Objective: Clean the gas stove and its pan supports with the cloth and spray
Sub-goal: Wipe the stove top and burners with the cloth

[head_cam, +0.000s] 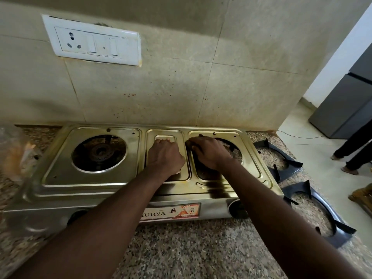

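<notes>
The steel two-burner gas stove (100, 184) stands on a speckled granite counter against the tiled wall. Its left burner (99, 153) is bare, with no pan support on it. My left hand (165, 156) rests on the stove's centre panel with the fingers curled under and nothing visible in it. My right hand (209, 152) covers the right burner opening, and its fingers curl around a dark piece (191, 147) at the opening's left rim; I cannot tell what it is. Two black pan supports (291, 168) (340, 238) lie on the counter to the right of the stove. No cloth or spray bottle shows.
A white switch and socket plate (94, 41) is on the wall above the stove. A blurred clear bag with orange contents (18, 156) sits at the left edge. Beyond the counter's right end are a person's legs (350, 156) and a grey fridge (346, 103).
</notes>
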